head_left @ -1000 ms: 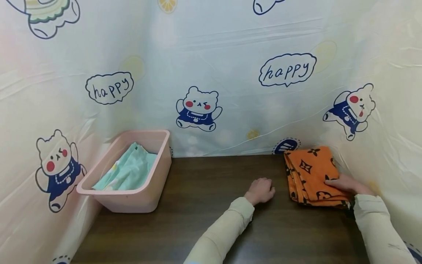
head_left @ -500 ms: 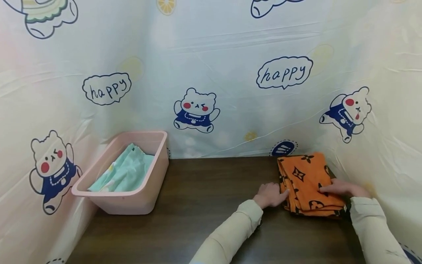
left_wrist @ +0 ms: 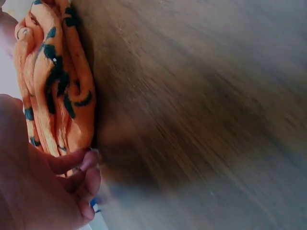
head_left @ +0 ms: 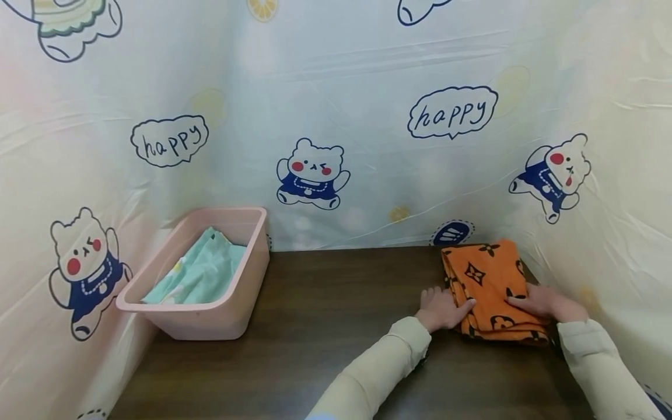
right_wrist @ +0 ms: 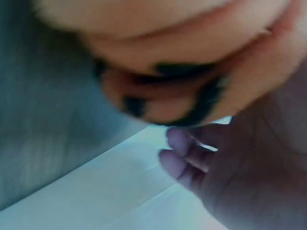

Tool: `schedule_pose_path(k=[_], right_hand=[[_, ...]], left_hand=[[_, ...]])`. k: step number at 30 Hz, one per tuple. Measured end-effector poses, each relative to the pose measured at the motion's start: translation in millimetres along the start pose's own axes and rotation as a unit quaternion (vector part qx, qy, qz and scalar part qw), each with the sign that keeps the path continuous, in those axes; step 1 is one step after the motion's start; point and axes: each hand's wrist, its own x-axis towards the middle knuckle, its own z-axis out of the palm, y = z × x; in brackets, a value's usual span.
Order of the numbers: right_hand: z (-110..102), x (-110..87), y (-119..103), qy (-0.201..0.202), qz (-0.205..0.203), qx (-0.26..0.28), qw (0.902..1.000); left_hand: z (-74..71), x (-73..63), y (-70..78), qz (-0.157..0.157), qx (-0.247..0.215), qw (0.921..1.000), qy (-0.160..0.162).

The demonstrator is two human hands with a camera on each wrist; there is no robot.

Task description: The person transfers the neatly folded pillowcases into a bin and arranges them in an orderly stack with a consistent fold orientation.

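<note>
Orange cloth (head_left: 488,283), folded and black-patterned, lies toward the right of the dark wooden table (head_left: 325,315), gripped from two sides: left hand (head_left: 442,308) with its thumb over one edge, right hand (head_left: 548,302) likewise opposite. Well apart, a pink tub (head_left: 205,324) holds mint-green fabric (head_left: 207,271).

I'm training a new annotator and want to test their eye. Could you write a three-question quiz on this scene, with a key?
1. True or false: the teal cloth lies inside the pink tub.
2. What is between the person's left hand and right hand?
A) the pink tub
B) the orange cloth
C) the teal cloth
3. Which hand is nearer the pink tub?

Key: 1. True. 2. B. 3. The left hand.
</note>
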Motion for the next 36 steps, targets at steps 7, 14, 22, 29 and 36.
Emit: schedule_pose_path(k=[7, 14, 22, 29, 36], right_hand=[[14.9, -2.0, 2.9, 0.106, -0.021, -0.093, 0.9898], [28.3, -0.6, 1.3, 0.144, -0.041, -0.096, 0.9841], [15.4, -5.7, 5.7, 0.145, -0.034, -0.110, 0.9827], [5.2, -6.9, 10.4, 0.116, -0.023, -0.124, 0.9853], [19.1, -1.1, 3.0, 0.093, -0.036, -0.107, 0.9892]], left_hand=[[6.6, 6.8, 10.4, -0.056, 0.026, 0.9981, 0.006], [13.3, 8.0, 14.5, -0.078, 0.046, 0.9959, 0.005], [14.4, 21.8, 28.6, -0.061, 0.079, 0.9945, 0.030], [9.7, 26.6, 32.4, -0.038, 0.054, 0.9977, 0.009], [7.4, 12.7, 20.4, -0.026, 0.033, 0.9988, -0.025]])
